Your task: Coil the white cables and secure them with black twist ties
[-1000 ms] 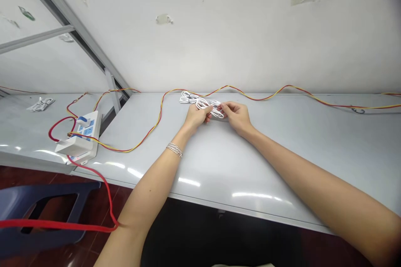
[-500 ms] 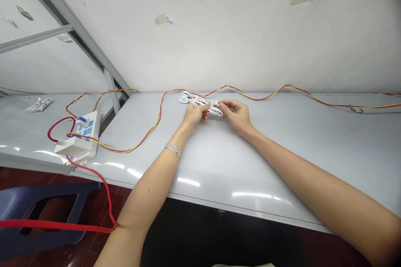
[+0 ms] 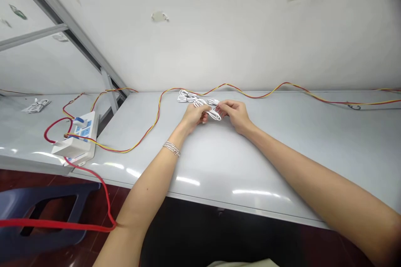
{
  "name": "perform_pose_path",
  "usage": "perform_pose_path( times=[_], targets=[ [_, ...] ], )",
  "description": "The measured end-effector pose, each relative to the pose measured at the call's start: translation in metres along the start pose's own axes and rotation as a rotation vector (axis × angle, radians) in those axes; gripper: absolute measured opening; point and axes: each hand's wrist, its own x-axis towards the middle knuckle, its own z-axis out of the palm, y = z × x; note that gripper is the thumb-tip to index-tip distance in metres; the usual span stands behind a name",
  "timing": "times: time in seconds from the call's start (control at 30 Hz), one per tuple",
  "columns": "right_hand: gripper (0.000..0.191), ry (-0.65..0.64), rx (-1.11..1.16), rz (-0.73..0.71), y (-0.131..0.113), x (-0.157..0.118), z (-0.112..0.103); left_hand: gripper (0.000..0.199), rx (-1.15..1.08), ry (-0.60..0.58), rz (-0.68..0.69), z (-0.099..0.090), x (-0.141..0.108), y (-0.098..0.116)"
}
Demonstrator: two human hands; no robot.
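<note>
Loops at the near end of the held white cable coil (image 3: 214,114) have dipped slightly toward the person since half a second ago; both hands have hardly moved. From where I stand, the left hand (image 3: 193,117) has its grip closed around that coil, thumb on top, over the surface (image 3: 225,162) near the wall (image 3: 234,33). Right beside it, the right hand (image 3: 235,114) has bent fingers at the coil's far side, but what its grip has, if anything, I can't tell.

Just behind the hands lie a tied cable bundle (image 3: 186,96) and a smaller white bundle (image 3: 213,102). Past them winds the twisted red-yellow wire (image 3: 150,129), which loops back over to the power strip (image 3: 83,135), with its bulky white adapter (image 3: 70,147). A red cable (image 3: 108,192) droops off the edge and bends against the left forearm in view, above a blue stool (image 3: 75,204). Off to the far left rests another cable bundle (image 3: 36,106).
</note>
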Motion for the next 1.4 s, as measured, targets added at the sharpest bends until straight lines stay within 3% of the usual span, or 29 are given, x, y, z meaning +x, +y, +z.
perform_pose_path(
  times=[0.07,0.2,0.3,0.5,0.67,0.77,0.87,1.03,1.2,1.4],
  targets=[
    [0.030,0.086,-0.023,-0.019,0.003,0.001,0.000,0.020,0.024,-0.004,0.005,0.000,0.000,0.000],
    [0.025,0.437,-0.225,-0.145,0.008,0.005,-0.005,0.021,0.153,0.071,0.039,-0.001,0.001,0.001],
    [0.022,0.548,-0.468,-0.165,0.010,0.008,-0.012,0.023,0.182,0.140,0.051,-0.001,0.002,0.002],
    [0.028,0.383,-0.755,-0.048,0.022,0.011,-0.014,0.019,0.150,0.207,0.076,-0.005,0.007,0.000],
    [0.028,0.340,-0.791,-0.069,0.025,0.009,-0.011,0.017,0.137,0.229,0.085,-0.005,0.007,0.000],
    [0.027,0.360,-0.793,-0.197,0.016,0.004,-0.007,0.012,0.123,0.195,0.096,-0.003,0.005,0.001],
    [0.021,0.260,-0.747,-0.358,0.008,-0.002,-0.001,0.009,0.087,0.158,0.119,-0.001,0.003,0.003],
    [0.027,0.105,-0.680,-0.400,0.004,-0.008,0.004,0.014,0.014,0.068,0.180,0.001,0.001,0.003],
    [0.027,-0.033,-0.459,-0.379,0.002,-0.008,0.004,0.021,0.010,-0.008,0.193,0.001,0.002,-0.001],
    [0.029,-0.069,-0.219,-0.256,0.006,-0.003,0.004,0.029,0.045,-0.008,0.180,0.002,0.003,-0.006]
  ],
)
